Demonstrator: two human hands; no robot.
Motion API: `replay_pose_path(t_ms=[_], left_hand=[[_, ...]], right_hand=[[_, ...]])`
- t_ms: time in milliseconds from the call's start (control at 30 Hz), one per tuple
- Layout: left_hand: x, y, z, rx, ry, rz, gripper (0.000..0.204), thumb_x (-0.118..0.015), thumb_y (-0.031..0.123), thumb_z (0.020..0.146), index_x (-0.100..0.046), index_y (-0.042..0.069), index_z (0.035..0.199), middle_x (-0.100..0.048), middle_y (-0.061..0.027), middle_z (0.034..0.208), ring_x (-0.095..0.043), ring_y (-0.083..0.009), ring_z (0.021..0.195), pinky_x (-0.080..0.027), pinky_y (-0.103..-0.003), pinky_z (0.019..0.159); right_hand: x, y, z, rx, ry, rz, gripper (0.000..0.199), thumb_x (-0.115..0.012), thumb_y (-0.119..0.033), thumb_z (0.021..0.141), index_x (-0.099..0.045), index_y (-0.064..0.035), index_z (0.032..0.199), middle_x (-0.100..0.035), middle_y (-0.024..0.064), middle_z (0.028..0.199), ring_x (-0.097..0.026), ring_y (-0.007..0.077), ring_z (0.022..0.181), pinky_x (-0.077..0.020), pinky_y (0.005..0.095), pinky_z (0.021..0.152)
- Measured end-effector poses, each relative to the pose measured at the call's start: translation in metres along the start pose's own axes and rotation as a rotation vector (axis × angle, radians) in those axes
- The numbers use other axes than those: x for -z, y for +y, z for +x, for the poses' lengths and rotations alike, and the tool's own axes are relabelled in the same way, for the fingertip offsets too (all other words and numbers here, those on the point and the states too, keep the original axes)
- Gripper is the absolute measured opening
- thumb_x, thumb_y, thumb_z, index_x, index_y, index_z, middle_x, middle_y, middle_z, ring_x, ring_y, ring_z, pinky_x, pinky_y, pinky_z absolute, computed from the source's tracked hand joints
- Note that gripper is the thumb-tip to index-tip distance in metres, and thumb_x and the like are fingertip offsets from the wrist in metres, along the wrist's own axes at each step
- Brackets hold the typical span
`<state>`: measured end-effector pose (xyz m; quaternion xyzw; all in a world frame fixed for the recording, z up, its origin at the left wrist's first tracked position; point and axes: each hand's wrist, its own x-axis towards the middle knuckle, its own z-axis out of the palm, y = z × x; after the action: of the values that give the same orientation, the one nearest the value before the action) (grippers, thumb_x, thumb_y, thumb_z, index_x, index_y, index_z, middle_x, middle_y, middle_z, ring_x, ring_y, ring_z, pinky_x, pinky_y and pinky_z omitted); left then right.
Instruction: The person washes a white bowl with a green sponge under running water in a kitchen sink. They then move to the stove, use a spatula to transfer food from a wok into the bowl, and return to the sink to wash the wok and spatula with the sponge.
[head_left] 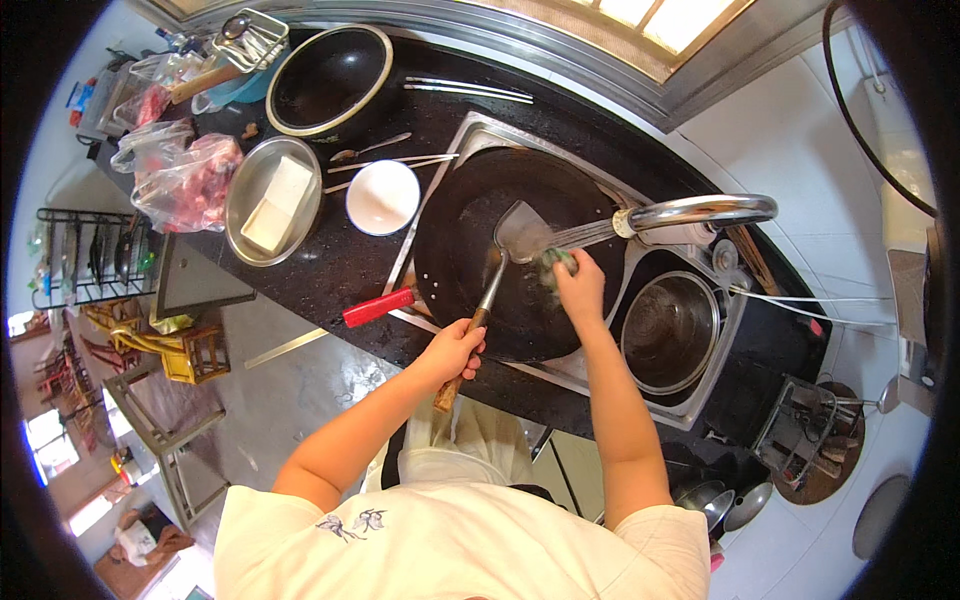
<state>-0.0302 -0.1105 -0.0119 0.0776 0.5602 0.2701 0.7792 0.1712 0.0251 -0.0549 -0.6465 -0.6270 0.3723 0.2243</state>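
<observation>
My left hand is closed round the wooden handle of a metal spatula. The spatula's blade is over a large dark wok that rests in the sink. Water streams from the curved chrome faucet toward the blade. In my right hand is a green scouring pad, pinched in the fingers close beside the blade, below the stream. The wok's red handle sticks out over the counter at the left.
Right of the wok, a metal pot stands in the second basin. Left on the counter are a white bowl, a metal basin with a pale block, bagged meat and a big black bowl. Chopsticks lie behind; a utensil rack stands right.
</observation>
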Motion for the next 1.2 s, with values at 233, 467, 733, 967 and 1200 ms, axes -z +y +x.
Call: replay_pose_path(t_ms=[233, 467, 733, 967, 1200], left_hand=[[-0.012, 0.009, -0.013, 0.082, -0.081, -0.006, 0.021, -0.047, 0.022, 0.096, -0.048, 0.007, 0.110, -0.044, -0.0007, 0.078, -0.040, -0.0077, 0.054, -0.033, -0.021, 0.043], [-0.015, 0.012, -0.036, 0.115, -0.160, 0.071, 0.020, -0.047, 0.024, 0.097, -0.046, 0.008, 0.110, -0.044, -0.0001, 0.077, -0.039, -0.0067, 0.053, -0.033, -0.021, 0.043], [-0.019, 0.021, -0.043, 0.097, -0.184, 0.114, 0.017, -0.047, 0.024, 0.096, -0.044, 0.008, 0.098, -0.045, 0.0000, 0.076, -0.041, -0.0065, 0.053, -0.036, -0.023, 0.043], [-0.020, 0.019, -0.033, 0.097, -0.147, 0.099, 0.016, -0.047, 0.023, 0.096, -0.043, 0.008, 0.095, -0.045, -0.0011, 0.076, -0.042, -0.0075, 0.052, -0.038, -0.023, 0.042], [-0.012, 0.019, -0.046, 0.094, -0.157, 0.154, 0.016, -0.047, 0.023, 0.096, -0.043, 0.007, 0.100, -0.044, -0.0007, 0.075, -0.040, -0.0073, 0.052, -0.037, -0.023, 0.043]], right_hand=[[-0.052, 0.012, -0.006, 0.225, 0.099, 0.049, 0.021, -0.067, -0.020, 0.081, -0.065, -0.0052, 0.096, -0.053, 0.0128, 0.114, -0.046, 0.0327, 0.114, -0.0359, 0.0432, 0.096], [-0.045, 0.021, -0.009, 0.169, 0.170, -0.256, 0.014, -0.074, -0.014, 0.074, -0.066, -0.0082, 0.084, -0.041, 0.0173, 0.124, -0.034, 0.0375, 0.123, -0.0278, 0.0488, 0.101], [-0.039, 0.027, 0.021, 0.102, 0.448, -0.348, 0.018, -0.071, -0.011, 0.071, -0.062, 0.0012, 0.080, -0.046, 0.0147, 0.100, -0.044, 0.0335, 0.096, -0.0366, 0.0433, 0.084], [-0.055, 0.012, -0.026, 0.227, 0.272, -0.329, 0.007, -0.070, -0.012, 0.072, -0.068, -0.0146, 0.079, -0.053, 0.0008, 0.086, -0.049, 0.0227, 0.093, -0.0285, 0.0433, 0.085], [-0.034, 0.020, 0.002, 0.217, 0.389, -0.432, 0.008, -0.072, -0.011, 0.069, -0.067, -0.0142, 0.075, -0.052, 0.0011, 0.085, -0.049, 0.0238, 0.092, -0.0335, 0.0412, 0.082]])
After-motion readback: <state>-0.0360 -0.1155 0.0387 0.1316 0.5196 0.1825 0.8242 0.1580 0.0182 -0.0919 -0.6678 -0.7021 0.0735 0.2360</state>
